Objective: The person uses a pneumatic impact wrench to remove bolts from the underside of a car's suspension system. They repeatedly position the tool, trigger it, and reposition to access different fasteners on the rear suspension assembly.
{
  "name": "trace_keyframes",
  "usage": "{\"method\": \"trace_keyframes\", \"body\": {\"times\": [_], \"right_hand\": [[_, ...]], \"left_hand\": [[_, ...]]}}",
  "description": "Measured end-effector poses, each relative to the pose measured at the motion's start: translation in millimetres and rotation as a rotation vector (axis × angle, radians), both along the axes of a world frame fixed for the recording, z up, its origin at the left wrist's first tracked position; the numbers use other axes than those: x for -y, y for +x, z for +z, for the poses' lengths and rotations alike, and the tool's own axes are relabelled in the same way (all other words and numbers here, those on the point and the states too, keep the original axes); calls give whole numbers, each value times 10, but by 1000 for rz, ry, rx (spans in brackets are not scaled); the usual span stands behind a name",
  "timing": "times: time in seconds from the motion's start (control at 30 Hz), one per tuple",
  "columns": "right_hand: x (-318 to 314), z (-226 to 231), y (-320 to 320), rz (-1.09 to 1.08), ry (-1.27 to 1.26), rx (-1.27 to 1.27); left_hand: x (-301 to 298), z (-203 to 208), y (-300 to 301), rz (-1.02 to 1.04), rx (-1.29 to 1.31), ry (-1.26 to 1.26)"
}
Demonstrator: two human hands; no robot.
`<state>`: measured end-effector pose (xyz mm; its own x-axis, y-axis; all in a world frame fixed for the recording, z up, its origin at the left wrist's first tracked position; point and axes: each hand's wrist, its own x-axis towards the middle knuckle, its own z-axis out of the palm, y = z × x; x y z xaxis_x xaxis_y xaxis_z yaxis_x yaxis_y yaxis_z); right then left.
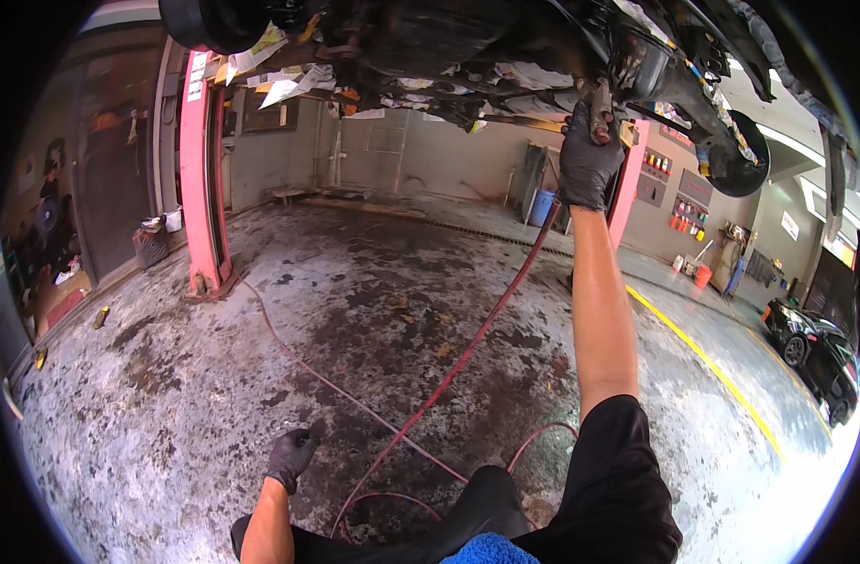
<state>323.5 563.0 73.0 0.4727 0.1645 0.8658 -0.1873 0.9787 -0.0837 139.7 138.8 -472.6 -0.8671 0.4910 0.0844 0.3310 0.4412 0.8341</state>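
My right hand (592, 164), in a black glove, is raised at arm's length under the lifted vehicle. Its fingers are wrapped around a grimy metal spray gun (601, 111), whose front end points up at the underbody. From below that fist a red hose (477, 343) runs down and left to the floor. Dark axle and suspension parts (641, 66) are close beside the gun. Low on the left, my left hand (294, 458), also black-gloved, hangs above the stained floor with its fingers loosely apart and nothing visible in it.
Newspaper sheets (298, 83) cover parts of the underbody. A pink lift post (204, 179) stands left, another (629, 183) behind my right hand. Hose loops lie around my legs. A blue drum (541, 207) stands at the back, a black car (811, 352) at far right.
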Motion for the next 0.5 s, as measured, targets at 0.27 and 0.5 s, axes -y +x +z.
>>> {"method": "trace_keyframes", "body": {"times": [0.27, 0.5], "right_hand": [[624, 57, -277, 149, 190, -29], [1165, 96, -558, 355, 232, 2]], "left_hand": [[18, 158, 67, 19, -3, -85], [68, 305, 134, 7, -34, -39]]}}
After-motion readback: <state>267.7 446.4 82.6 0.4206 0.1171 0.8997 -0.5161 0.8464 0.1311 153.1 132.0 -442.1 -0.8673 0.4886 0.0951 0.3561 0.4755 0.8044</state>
